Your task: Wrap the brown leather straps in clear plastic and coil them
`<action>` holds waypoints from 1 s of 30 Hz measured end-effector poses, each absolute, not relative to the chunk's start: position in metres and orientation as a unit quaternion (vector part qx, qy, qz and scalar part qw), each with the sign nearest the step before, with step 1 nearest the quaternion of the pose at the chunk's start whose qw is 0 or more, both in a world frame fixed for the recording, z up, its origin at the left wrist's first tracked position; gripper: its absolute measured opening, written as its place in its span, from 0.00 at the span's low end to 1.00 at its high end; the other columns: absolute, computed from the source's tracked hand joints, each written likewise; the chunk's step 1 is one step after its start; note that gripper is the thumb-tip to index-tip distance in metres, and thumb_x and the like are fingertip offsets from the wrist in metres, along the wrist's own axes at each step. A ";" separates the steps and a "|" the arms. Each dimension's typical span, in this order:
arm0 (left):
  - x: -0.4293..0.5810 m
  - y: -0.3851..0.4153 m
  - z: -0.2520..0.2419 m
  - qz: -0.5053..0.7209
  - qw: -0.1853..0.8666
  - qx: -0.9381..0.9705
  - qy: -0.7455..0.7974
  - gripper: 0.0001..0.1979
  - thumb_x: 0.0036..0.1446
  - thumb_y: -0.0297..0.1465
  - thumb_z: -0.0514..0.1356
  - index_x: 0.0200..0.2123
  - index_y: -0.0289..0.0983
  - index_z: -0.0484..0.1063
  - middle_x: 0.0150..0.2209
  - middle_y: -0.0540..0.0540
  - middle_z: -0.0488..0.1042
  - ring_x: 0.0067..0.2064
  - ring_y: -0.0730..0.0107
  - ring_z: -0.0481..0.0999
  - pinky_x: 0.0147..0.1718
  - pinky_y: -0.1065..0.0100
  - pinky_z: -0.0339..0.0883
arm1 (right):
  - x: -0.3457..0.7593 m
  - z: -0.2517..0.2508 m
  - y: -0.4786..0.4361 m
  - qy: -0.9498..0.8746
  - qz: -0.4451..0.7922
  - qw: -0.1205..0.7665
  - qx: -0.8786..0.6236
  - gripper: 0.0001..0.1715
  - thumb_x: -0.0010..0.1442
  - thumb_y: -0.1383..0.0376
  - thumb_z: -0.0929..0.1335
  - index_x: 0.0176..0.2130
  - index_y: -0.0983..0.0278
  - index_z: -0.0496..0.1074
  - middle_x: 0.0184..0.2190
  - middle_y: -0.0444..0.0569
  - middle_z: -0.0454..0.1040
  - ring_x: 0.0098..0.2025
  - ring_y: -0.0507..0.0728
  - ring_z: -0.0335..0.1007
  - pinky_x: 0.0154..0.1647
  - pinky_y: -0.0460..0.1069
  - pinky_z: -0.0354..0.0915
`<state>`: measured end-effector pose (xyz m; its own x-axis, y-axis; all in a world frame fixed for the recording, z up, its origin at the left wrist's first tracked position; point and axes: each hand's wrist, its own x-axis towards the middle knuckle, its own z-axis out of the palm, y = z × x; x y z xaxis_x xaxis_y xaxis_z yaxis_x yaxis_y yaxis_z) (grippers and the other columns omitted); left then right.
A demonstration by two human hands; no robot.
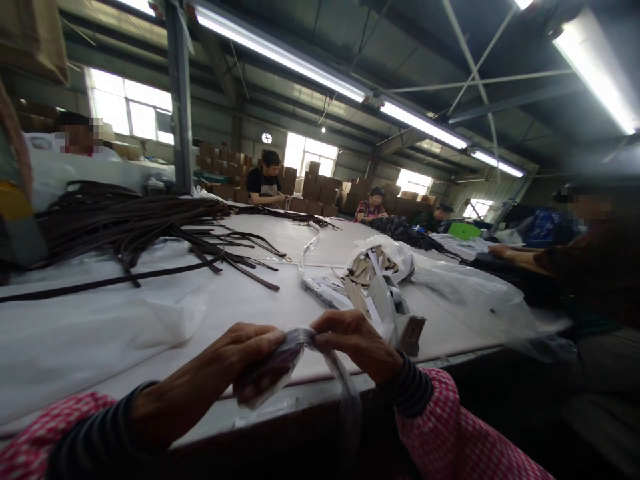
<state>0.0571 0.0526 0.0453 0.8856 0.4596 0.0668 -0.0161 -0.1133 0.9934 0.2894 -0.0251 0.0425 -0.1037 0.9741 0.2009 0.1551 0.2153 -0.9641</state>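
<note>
A long, narrow clear plastic sleeve is stretched between my two hands at the table's near edge. My left hand is closed around a bunched part of it, with fingers partly behind the plastic. My right hand pinches the sleeve between thumb and fingertips, close to the left hand. A loose length drops below the table edge under the right hand. Whether anything lies inside the plastic I cannot make out. Just beyond my right hand stands a grey tape dispenser.
Dark brown belts lie piled at the left on plastic sheeting. An open plastic bag with paper tags sits past the dispenser. A person works at the right; several others sit or stand around the white table.
</note>
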 end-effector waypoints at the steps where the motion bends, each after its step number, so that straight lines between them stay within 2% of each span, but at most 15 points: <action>1: 0.062 0.052 0.049 0.210 0.685 0.681 0.150 0.24 0.71 0.43 0.52 0.27 0.34 0.69 0.23 0.51 0.63 0.24 0.75 0.58 0.23 0.74 0.55 | 0.284 0.041 -0.025 -0.589 0.451 0.494 -0.454 0.16 0.57 0.56 0.77 0.38 0.67 0.81 0.31 0.47 0.77 0.36 0.55 0.70 0.40 0.50 0.64; 2: 0.067 0.051 0.052 0.240 0.722 0.630 0.154 0.23 0.71 0.41 0.53 0.27 0.33 0.70 0.23 0.51 0.64 0.24 0.76 0.58 0.22 0.75 0.55 | 0.279 0.039 -0.024 -0.563 0.471 0.509 -0.448 0.17 0.58 0.55 0.76 0.39 0.67 0.79 0.32 0.48 0.77 0.35 0.54 0.71 0.39 0.49 0.65; 4: 0.076 0.051 0.058 0.287 0.793 0.511 0.166 0.18 0.70 0.36 0.55 0.30 0.31 0.73 0.24 0.50 0.65 0.22 0.79 0.59 0.21 0.78 0.57 | 0.267 0.035 -0.023 -0.506 0.486 0.558 -0.444 0.20 0.60 0.51 0.74 0.40 0.67 0.77 0.28 0.45 0.74 0.27 0.51 0.67 0.30 0.46 0.62; 6: 0.085 0.050 0.066 0.320 0.843 0.402 0.161 0.14 0.70 0.30 0.55 0.33 0.31 0.75 0.24 0.49 0.67 0.21 0.81 0.61 0.19 0.80 0.60 | 0.257 0.032 -0.020 -0.452 0.460 0.617 -0.451 0.23 0.62 0.47 0.72 0.37 0.65 0.72 0.21 0.39 0.66 0.18 0.46 0.53 0.20 0.43 0.50; 8: 0.091 0.047 0.077 0.339 0.867 0.336 0.142 0.14 0.70 0.26 0.53 0.34 0.30 0.75 0.25 0.47 0.69 0.20 0.81 0.64 0.19 0.80 0.63 | 0.250 0.032 -0.016 -0.439 0.393 0.659 -0.468 0.25 0.64 0.44 0.69 0.34 0.63 0.67 0.19 0.35 0.58 0.17 0.46 0.45 0.17 0.43 0.41; 10: 0.095 0.046 0.091 0.345 0.881 0.301 0.123 0.15 0.71 0.26 0.51 0.34 0.29 0.75 0.26 0.46 0.70 0.21 0.80 0.66 0.19 0.79 0.66 | 0.246 0.030 -0.013 -0.481 0.297 0.665 -0.489 0.26 0.67 0.44 0.67 0.32 0.62 0.64 0.20 0.36 0.57 0.20 0.47 0.48 0.19 0.43 0.45; 12: 0.097 0.048 0.103 0.374 0.877 0.286 0.099 0.17 0.72 0.26 0.50 0.36 0.28 0.76 0.28 0.45 0.72 0.23 0.79 0.69 0.20 0.79 0.69 | 0.245 0.024 -0.012 -0.531 0.218 0.643 -0.507 0.24 0.69 0.45 0.66 0.34 0.62 0.66 0.22 0.39 0.62 0.23 0.48 0.53 0.22 0.44 0.51; 14: 0.097 0.054 0.112 0.437 0.848 0.291 0.071 0.17 0.73 0.26 0.48 0.40 0.27 0.76 0.32 0.42 0.75 0.26 0.78 0.73 0.24 0.78 0.72 | 0.244 0.013 -0.012 -0.552 0.226 0.618 -0.512 0.23 0.69 0.47 0.66 0.38 0.64 0.70 0.23 0.41 0.66 0.23 0.48 0.53 0.24 0.45 0.53; 17: 0.100 0.064 0.112 0.517 0.765 0.380 0.056 0.13 0.70 0.27 0.53 0.45 0.28 0.77 0.41 0.38 0.80 0.36 0.69 0.81 0.38 0.70 0.78 | 0.243 -0.003 -0.012 -0.538 0.382 0.585 -0.472 0.27 0.67 0.45 0.67 0.43 0.67 0.73 0.23 0.43 0.70 0.21 0.47 0.52 0.22 0.45 0.50; 19: 0.105 0.069 0.101 0.536 0.680 0.495 0.070 0.10 0.67 0.30 0.59 0.45 0.31 0.78 0.43 0.39 0.81 0.43 0.61 0.82 0.45 0.66 0.76 | 0.245 -0.008 -0.013 -0.519 0.462 0.562 -0.449 0.27 0.65 0.46 0.70 0.41 0.69 0.75 0.26 0.46 0.73 0.21 0.47 0.58 0.22 0.44 0.51; 22: 0.115 0.077 0.075 0.549 0.485 0.669 0.126 0.09 0.64 0.35 0.65 0.43 0.36 0.78 0.40 0.43 0.80 0.45 0.57 0.80 0.46 0.66 0.71 | 0.252 -0.009 -0.015 -0.460 0.545 0.549 -0.436 0.23 0.59 0.51 0.76 0.42 0.69 0.77 0.32 0.48 0.75 0.23 0.47 0.65 0.22 0.43 0.56; 26: 0.122 0.094 0.038 0.489 0.211 0.836 0.127 0.06 0.66 0.29 0.60 0.42 0.38 0.77 0.39 0.42 0.77 0.41 0.59 0.76 0.45 0.64 0.66 | 0.269 -0.011 -0.018 -0.391 0.656 0.512 -0.394 0.29 0.54 0.56 0.79 0.50 0.64 0.72 0.34 0.45 0.75 0.20 0.46 0.65 0.18 0.41 0.60; 30: 0.111 0.113 0.013 0.340 0.015 0.939 0.046 0.17 0.68 0.20 0.47 0.48 0.36 0.74 0.40 0.40 0.76 0.40 0.60 0.74 0.41 0.64 0.65 | 0.291 -0.018 -0.022 -0.411 0.695 0.436 -0.398 0.29 0.57 0.49 0.77 0.45 0.66 0.70 0.28 0.47 0.76 0.16 0.47 0.64 0.13 0.39 0.58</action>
<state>0.1105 0.1128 0.0131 0.7648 0.0958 0.6371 0.0758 -0.9954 0.0587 0.2911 -0.0215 -0.0179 -0.3028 0.9331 -0.1938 -0.2797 -0.2814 -0.9179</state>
